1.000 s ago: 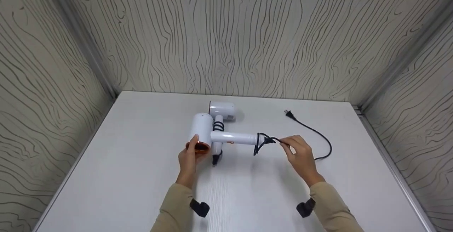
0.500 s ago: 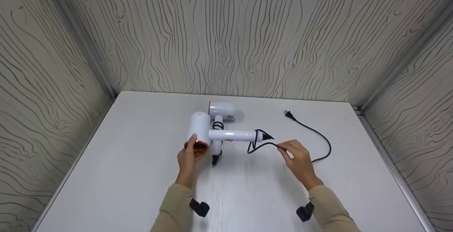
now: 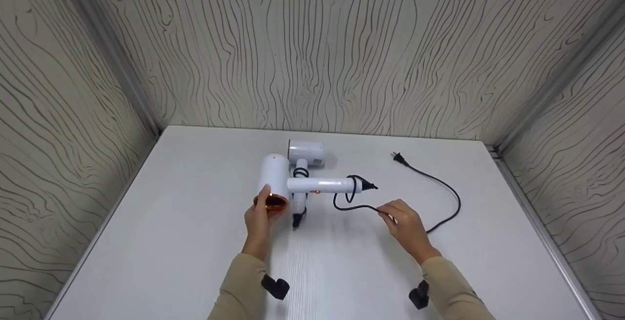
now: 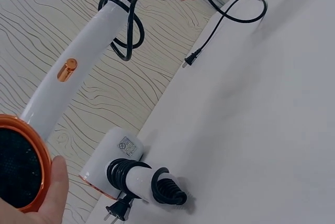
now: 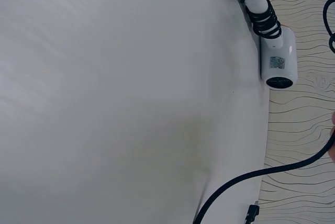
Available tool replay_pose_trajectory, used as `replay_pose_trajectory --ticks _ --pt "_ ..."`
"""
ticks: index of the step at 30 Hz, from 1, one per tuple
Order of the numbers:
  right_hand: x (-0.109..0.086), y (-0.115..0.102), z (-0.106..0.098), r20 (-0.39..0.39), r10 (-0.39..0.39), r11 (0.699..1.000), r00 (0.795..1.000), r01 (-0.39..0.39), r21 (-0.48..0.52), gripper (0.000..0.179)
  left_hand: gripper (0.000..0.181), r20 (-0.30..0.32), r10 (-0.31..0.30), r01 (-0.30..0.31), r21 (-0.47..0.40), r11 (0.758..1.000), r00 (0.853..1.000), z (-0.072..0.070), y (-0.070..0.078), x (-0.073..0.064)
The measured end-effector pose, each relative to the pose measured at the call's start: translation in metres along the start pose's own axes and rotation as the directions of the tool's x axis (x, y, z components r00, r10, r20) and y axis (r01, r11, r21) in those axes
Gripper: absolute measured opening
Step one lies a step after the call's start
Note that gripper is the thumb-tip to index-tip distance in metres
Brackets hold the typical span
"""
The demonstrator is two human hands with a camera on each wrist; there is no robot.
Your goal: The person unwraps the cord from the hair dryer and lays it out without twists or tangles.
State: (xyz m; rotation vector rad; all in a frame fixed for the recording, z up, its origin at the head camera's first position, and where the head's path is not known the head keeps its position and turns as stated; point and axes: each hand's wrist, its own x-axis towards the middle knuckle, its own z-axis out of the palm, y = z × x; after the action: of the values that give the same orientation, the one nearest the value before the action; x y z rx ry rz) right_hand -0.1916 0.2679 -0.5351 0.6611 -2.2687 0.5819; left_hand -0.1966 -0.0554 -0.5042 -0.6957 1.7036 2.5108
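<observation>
My left hand [image 3: 259, 220] grips the barrel of a white hair dryer [image 3: 320, 185] by its orange-rimmed end, holding it above the table with the handle pointing right. An orange switch [image 4: 67, 70] shows on that handle. The black cord [image 4: 131, 30] loops loosely round the handle's end. To the right, my right hand [image 3: 405, 227] pinches the cord between thumb and fingertips. From there the cord runs to a two-pin plug [image 3: 399, 158] on the table. In the right wrist view only a sliver of the fingers [image 5: 333, 150] shows, at the right edge.
A second white hair dryer [image 3: 306, 152] lies on the white table [image 3: 195, 242] behind the held one, its cord [image 4: 121, 176] wound round the handle and its plug [image 4: 119, 208] beside it. Wood-patterned walls [image 3: 312, 56] close in the back and sides.
My right hand has moved down and slightly left with the cord, and a loop has come looser off the handle's end. The held hair dryer has risen slightly; my left hand keeps its grip.
</observation>
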Motion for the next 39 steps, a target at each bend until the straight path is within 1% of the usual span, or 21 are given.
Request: replay_pose_trajectory --ticks 5,8,13,17,23,26,31,34,36,39 --pt "-0.006 0.006 0.003 0.028 0.006 1.000 1.000 -0.005 -0.024 0.024 0.073 0.009 -0.010 0.010 0.008 1.000 1.000 -0.001 0.000 0.001" --pt "-0.011 0.010 0.004 0.046 0.005 0.999 0.999 -0.003 -0.033 0.025 0.075 0.018 -0.009 0.009 -0.004 1.000 1.000 -0.001 0.001 0.001" --pt "-0.020 0.017 0.006 0.100 0.009 0.996 0.995 0.000 -0.093 0.027 0.077 0.038 -0.011 0.012 -0.023 1.000 0.999 -0.002 0.003 0.000" --pt "-0.028 0.021 0.006 0.146 0.050 0.991 0.988 -0.031 -0.131 0.027 0.078 0.037 -0.016 0.016 -0.018 1.000 0.999 -0.002 0.004 -0.002" --pt "-0.037 0.027 0.006 0.187 0.102 0.986 0.977 -0.074 -0.150 0.024 0.076 0.019 -0.010 0.010 -0.007 1.000 1.000 -0.001 0.004 -0.003" --pt "-0.040 0.030 0.006 0.207 0.130 0.982 0.970 -0.096 -0.166 0.022 0.076 0.025 -0.009 0.009 0.025 1.000 1.000 -0.001 0.002 -0.003" --pt "-0.044 0.035 0.003 0.265 0.179 0.973 0.947 -0.131 -0.189 0.018 0.079 0.053 -0.003 0.000 0.069 0.998 0.999 -0.002 0.000 -0.005" --pt "-0.046 0.037 0.001 0.303 0.195 0.968 0.933 -0.134 -0.211 0.015 0.079 0.065 -0.002 -0.002 0.065 0.998 0.998 -0.002 0.001 -0.006" --pt "-0.047 0.039 0.001 0.315 0.195 0.967 0.929 -0.128 -0.220 0.013 0.080 0.065 -0.007 0.003 0.063 0.998 0.998 -0.002 0.001 -0.006" --pt "-0.050 0.042 -0.001 0.317 0.212 0.962 0.924 -0.141 -0.232 0.012 0.081 0.063 -0.014 0.010 0.064 0.998 0.998 -0.002 0.001 -0.006"
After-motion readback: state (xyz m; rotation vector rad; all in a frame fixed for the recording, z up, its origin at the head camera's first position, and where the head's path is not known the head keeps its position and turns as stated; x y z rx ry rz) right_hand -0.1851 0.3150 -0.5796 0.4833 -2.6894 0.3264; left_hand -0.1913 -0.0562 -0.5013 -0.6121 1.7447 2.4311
